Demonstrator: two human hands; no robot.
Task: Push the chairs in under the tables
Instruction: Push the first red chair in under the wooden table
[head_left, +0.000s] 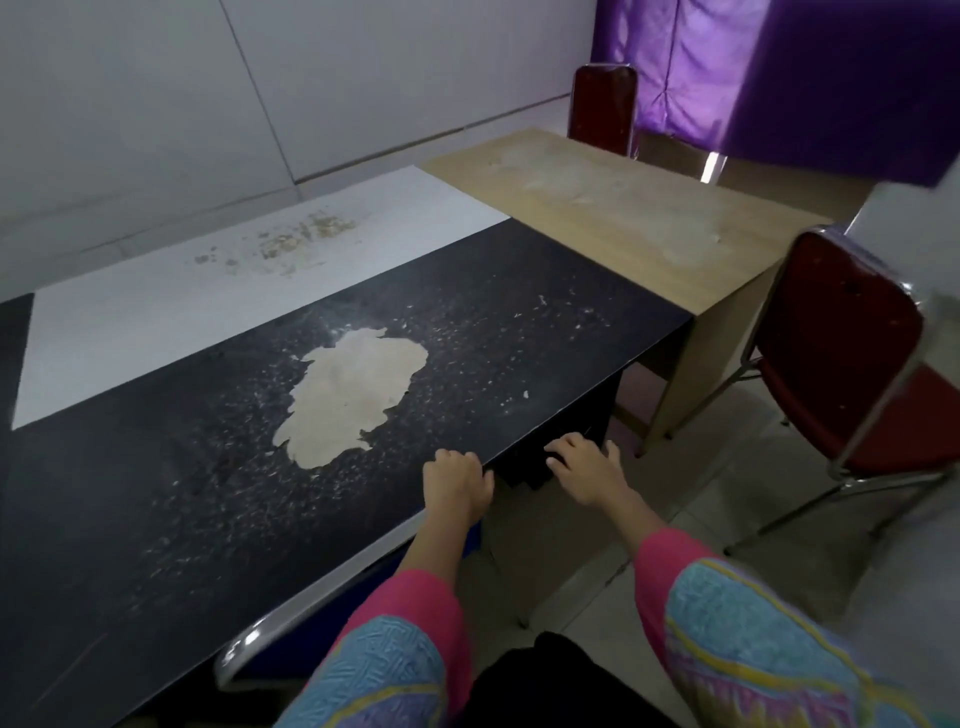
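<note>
A blue chair with a chrome frame (236, 657) is tucked under the black table (156, 493), its back lying along the table's front edge. My left hand (457, 483) is curled at that edge, just above the blue back; what it grips is hidden. My right hand (587, 470) rests with fingers spread on a dark block (522, 470) under the table's right end. A red chair with chrome legs (841, 353) stands pulled out to the right, beside the tan table (623, 218). Another red chair (605, 106) stands at the tan table's far side.
The black table has a worn pale patch (348, 395) and a white sheet (234, 291) along its far half. A white wall runs behind the tables. A purple curtain (753, 73) hangs at the top right. Tiled floor (701, 493) lies between me and the pulled-out red chair.
</note>
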